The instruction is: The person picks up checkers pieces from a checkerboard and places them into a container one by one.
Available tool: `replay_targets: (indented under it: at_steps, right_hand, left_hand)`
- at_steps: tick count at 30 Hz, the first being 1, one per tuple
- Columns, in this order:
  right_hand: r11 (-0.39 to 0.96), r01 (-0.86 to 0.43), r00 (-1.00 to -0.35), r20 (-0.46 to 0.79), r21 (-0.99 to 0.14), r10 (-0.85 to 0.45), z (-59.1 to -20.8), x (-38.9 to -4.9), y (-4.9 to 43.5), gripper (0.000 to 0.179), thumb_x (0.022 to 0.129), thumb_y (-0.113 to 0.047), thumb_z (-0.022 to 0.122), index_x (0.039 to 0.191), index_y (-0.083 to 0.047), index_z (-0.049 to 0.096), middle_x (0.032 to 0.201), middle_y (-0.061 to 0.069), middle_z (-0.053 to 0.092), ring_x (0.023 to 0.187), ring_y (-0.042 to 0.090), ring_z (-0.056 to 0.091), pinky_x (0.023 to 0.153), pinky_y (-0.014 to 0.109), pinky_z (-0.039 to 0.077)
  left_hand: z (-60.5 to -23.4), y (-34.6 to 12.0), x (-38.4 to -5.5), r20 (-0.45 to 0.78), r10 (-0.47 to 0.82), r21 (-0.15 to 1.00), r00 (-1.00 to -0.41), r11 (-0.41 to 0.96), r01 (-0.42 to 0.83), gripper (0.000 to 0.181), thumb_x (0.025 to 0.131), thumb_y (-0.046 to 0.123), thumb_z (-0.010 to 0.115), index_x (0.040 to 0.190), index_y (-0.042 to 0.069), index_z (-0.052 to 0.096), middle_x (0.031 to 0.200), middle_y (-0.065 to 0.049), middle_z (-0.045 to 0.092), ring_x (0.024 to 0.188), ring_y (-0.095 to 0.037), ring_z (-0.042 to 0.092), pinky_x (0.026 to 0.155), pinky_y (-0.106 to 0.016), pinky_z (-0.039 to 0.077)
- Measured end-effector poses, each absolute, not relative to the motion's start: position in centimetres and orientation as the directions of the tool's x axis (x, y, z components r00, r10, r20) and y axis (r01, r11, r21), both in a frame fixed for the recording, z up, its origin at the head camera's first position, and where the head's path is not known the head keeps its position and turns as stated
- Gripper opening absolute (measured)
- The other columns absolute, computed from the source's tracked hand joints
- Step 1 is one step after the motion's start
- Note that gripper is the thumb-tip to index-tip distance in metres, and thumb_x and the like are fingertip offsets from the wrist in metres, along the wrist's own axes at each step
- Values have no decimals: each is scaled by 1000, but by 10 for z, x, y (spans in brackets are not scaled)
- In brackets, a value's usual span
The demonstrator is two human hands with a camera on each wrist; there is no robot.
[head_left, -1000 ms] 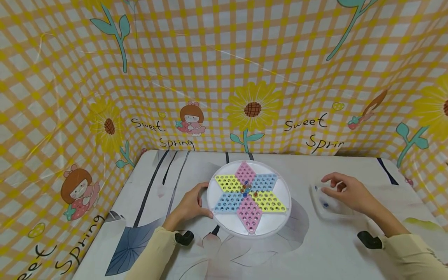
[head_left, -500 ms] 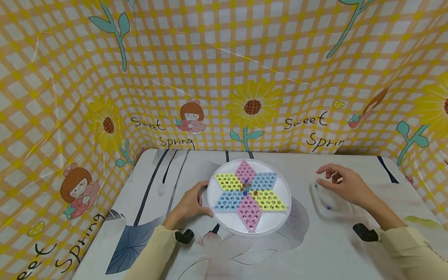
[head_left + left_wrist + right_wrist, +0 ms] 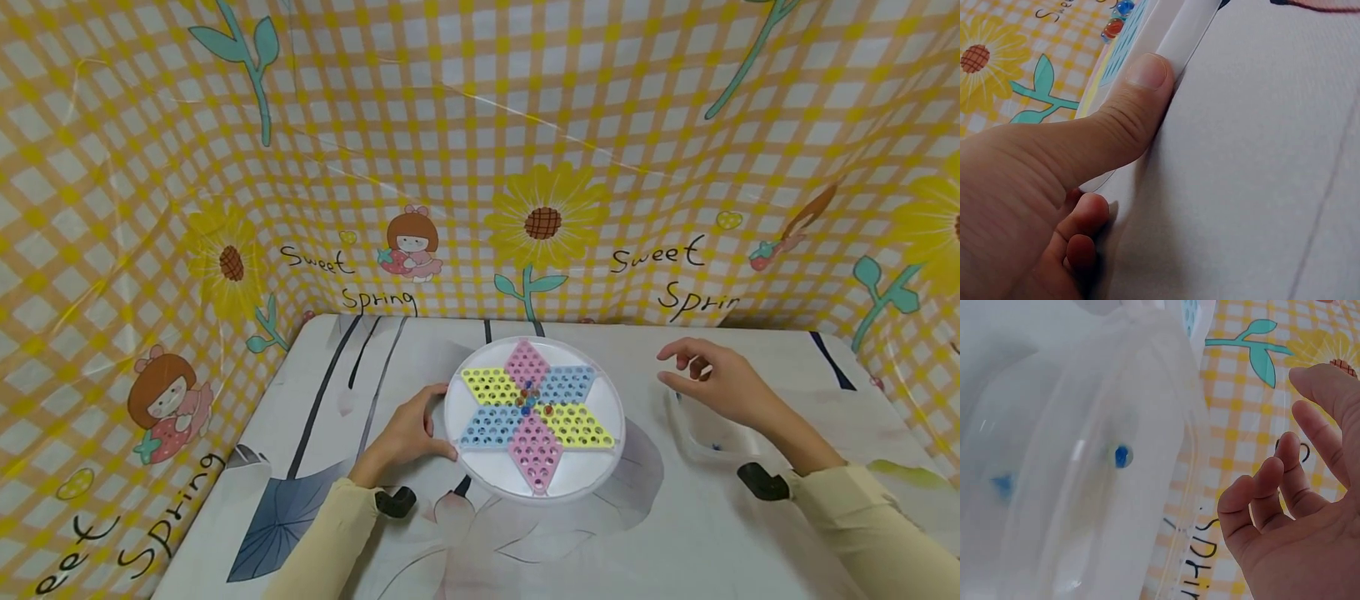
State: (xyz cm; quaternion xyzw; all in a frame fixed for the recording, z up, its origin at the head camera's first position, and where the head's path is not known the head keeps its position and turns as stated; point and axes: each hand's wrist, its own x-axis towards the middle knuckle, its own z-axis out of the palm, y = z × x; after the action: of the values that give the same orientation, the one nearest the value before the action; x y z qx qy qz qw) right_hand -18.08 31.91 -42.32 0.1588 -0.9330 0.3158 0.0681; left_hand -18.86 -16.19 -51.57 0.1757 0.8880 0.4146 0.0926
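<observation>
A round white Chinese checkers board point(image 3: 472, 467) with a pink, yellow and blue star lies mid-table. Several glass marbles point(image 3: 528, 400), blue and brownish-red, sit clustered at its centre. My left hand point(image 3: 405, 429) grips the board's left rim; in the left wrist view the thumb point(image 3: 1141, 81) presses along the edge, other fingertips lower down. Over the left part of a clear plastic box point(image 3: 693, 454), my right hand point(image 3: 720, 383) hovers with loosely bent fingers, thumb and forefinger apart, and nothing shows between them. A blue-cored marble point(image 3: 1122, 456) appears in the box in the right wrist view.
The table is covered by a pale cloth point(image 3: 637, 533) with flower and dark line prints. Yellow checked fabric point(image 3: 465, 142) hangs close behind the table and along both sides. The box stands to the right of the board, with a gap between them.
My right hand has shifted left across the box toward the board, its thumb and forefinger staying apart. The left hand stays on the rim, and the board has not moved.
</observation>
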Motion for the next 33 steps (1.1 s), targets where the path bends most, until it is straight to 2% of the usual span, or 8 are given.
replay_targets:
  at_steps: [24,33]
  right_hand:
    - [715,-374,-927,220,-591,-303,-423,-195,287,25,90,-16,81,111,-10,70,93,7,59,79,20,52,61,24,46]
    - [699,-367,-926,169,-614,-338,-427,-200,271,24,90,-15,80,112,-11,70,93,7,59,80,22,53,64,27,47]
  left_hand:
    - [-511,-161,-188,-9,390,774,-921,585,241,105,62,16,100,151,9,45,73,-2,51,65,-12,45,61,-25,38]
    - [-510,-159,-187,-18,384,773,-923,591,230,105,62,16,100,151,9,44,74,-3,52,66,-13,45,62,-26,37]
